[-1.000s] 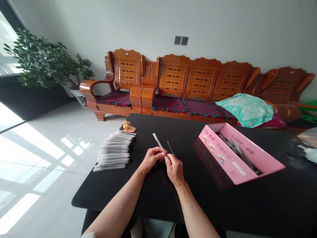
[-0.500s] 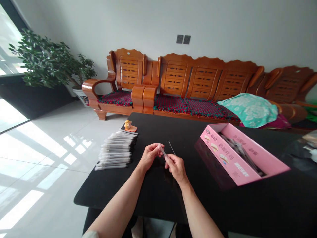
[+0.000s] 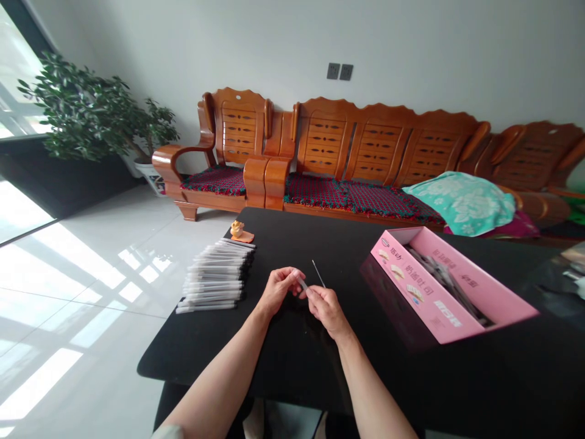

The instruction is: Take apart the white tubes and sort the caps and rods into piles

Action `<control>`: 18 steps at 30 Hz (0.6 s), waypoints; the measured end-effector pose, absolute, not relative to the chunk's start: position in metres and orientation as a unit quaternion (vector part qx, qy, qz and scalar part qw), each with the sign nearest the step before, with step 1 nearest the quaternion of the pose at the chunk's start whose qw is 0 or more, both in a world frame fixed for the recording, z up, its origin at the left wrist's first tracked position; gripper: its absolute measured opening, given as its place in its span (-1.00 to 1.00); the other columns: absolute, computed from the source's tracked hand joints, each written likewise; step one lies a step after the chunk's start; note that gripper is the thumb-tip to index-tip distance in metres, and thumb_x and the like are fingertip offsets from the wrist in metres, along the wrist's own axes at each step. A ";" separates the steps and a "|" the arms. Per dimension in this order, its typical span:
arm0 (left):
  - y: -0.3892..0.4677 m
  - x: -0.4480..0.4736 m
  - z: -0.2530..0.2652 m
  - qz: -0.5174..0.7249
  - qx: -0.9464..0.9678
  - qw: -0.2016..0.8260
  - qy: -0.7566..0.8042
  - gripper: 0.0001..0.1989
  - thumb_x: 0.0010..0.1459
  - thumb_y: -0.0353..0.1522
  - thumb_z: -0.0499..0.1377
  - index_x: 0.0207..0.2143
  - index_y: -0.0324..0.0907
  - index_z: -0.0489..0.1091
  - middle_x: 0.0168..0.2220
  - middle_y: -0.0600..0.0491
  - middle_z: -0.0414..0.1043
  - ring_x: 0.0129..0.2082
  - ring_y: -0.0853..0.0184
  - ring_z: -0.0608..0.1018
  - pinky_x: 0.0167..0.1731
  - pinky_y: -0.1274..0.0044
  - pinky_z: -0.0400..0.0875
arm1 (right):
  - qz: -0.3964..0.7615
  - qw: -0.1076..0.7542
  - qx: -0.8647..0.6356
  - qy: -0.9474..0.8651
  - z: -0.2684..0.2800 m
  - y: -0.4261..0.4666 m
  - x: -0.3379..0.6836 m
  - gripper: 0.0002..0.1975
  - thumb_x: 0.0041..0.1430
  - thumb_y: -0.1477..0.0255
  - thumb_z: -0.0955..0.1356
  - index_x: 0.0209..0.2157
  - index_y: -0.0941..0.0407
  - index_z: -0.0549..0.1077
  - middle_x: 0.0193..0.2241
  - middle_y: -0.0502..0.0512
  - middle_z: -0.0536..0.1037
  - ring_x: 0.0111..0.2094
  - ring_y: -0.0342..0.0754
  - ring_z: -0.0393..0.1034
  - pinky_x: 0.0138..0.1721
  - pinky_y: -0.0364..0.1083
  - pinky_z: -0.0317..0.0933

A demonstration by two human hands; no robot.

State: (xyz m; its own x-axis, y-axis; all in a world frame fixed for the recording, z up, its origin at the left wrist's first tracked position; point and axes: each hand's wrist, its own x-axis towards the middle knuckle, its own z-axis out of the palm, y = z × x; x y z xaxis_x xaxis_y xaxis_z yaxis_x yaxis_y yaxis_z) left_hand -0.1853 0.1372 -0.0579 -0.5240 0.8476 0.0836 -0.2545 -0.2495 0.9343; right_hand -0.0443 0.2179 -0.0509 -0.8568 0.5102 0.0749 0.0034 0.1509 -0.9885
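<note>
Pale tube point(image 3: 302, 282) sits between my two hands above the table, its long axis slanting from far left to near right, so the far end points away from me and leftward. My left hand point(image 3: 278, 289) pinches the far end and my right hand point(image 3: 325, 306) grips the near end, leaving only a short length showing between my fingertips. A second ago the tube stuck out well past my left fingers; now they cover its tip. Just beyond my right hand juts a thin rod point(image 3: 318, 272); I cannot tell whether I hold it.

Under all this is the glossy black table point(image 3: 292, 360). To my left lies a row of similar tubes point(image 3: 212, 277), with a small figurine point(image 3: 237, 228) behind it; to my right stands a pink box point(image 3: 414, 286). Farther off are wooden seats point(image 3: 322, 143), a turquoise cloth point(image 3: 468, 204) and a leafy plant point(image 3: 85, 113).
</note>
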 end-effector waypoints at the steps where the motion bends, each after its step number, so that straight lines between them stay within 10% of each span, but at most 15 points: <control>1: 0.138 -0.185 -0.059 0.730 0.300 0.376 0.485 -0.66 0.11 -0.15 0.24 -0.37 -0.29 0.52 -0.60 0.05 0.40 -0.62 0.43 0.42 -0.58 0.60 0.28 | 0.598 0.215 -0.178 -0.751 -0.051 0.217 -0.045 -0.57 0.28 0.12 0.19 -0.36 0.18 0.46 -0.70 -0.13 0.17 -0.65 -0.23 0.00 -0.59 -0.22 -0.09; 8: 0.140 -0.190 -0.066 0.748 0.257 0.378 0.481 -0.66 0.09 -0.16 0.26 -0.39 -0.31 0.53 -0.60 0.02 0.43 -0.63 0.43 0.42 -0.57 0.59 0.30 | 0.293 0.251 -0.239 -0.891 -0.053 0.206 -0.051 -0.56 0.32 0.22 0.11 -0.35 0.16 0.49 -0.60 0.07 0.41 -0.55 -0.17 0.23 -0.45 -0.19 -0.02; 18: 0.137 -0.192 -0.061 0.739 0.286 0.398 0.463 -0.64 0.09 -0.14 0.25 -0.38 -0.30 0.51 -0.61 0.04 0.41 -0.65 0.45 0.38 -0.60 0.61 0.24 | 0.701 0.130 -0.179 -0.678 -0.045 0.214 -0.046 -0.51 0.24 0.05 0.19 -0.26 0.19 0.45 -0.76 -0.18 0.16 -0.76 -0.27 -0.18 -0.73 -0.23 -0.21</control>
State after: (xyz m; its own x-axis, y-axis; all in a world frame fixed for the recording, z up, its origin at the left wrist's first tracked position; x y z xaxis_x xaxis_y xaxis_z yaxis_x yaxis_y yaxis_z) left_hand -0.1923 0.1375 -0.0610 -0.5203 0.8523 0.0538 -0.3233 -0.2549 0.9113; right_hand -0.0464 0.2139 -0.0448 -0.9024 0.4244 -0.0738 0.0598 -0.0463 -0.9971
